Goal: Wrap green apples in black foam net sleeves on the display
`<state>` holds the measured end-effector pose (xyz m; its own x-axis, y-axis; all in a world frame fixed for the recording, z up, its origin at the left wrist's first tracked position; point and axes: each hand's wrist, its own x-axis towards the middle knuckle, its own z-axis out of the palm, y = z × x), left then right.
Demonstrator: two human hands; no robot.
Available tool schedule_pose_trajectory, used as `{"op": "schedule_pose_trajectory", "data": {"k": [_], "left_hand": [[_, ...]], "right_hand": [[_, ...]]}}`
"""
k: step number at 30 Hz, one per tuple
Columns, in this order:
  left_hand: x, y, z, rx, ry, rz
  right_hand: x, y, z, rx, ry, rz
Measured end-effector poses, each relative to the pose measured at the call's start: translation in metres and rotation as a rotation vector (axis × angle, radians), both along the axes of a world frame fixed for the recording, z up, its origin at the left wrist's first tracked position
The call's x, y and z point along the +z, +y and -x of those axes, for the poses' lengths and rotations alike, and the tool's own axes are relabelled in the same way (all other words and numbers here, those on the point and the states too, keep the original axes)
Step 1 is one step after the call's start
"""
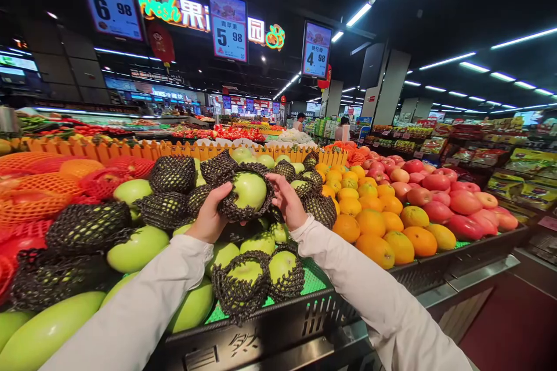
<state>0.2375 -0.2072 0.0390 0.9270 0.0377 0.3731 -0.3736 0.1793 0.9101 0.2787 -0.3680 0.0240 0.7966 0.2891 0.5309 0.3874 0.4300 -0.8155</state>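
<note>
A green apple in a black foam net is held up over the fruit display, its bare top facing me. My left hand is closed round the apple's left side, thumb against the net. On the other side my right hand has bent fingers at the net's edge, which looks pinched between them. Below lie two netted green apples, one on the left and one on the right, in the black crate. Bare green apples and more netted ones surround my hands.
Oranges and red apples are piled to the right. Fruit in red and orange nets lies at the left. A low orange picket fence runs behind the display. Price screens hang overhead; people stand far back.
</note>
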Motion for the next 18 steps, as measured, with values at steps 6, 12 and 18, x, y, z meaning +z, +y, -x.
{"op": "schedule_pose_trajectory", "data": {"k": [6,12,18], "left_hand": [[-0.007,0.0,-0.004,0.011,0.024,-0.15],[-0.005,0.011,-0.005,0.383,-0.259,-0.619],[-0.003,0.015,-0.013,0.368,-0.209,-0.462]], "right_hand": [[-0.002,0.008,0.007,0.058,-0.015,0.071],[-0.002,0.01,0.008,-0.163,-0.044,0.043],[-0.003,0.008,0.003,-0.277,0.004,-0.013]]}}
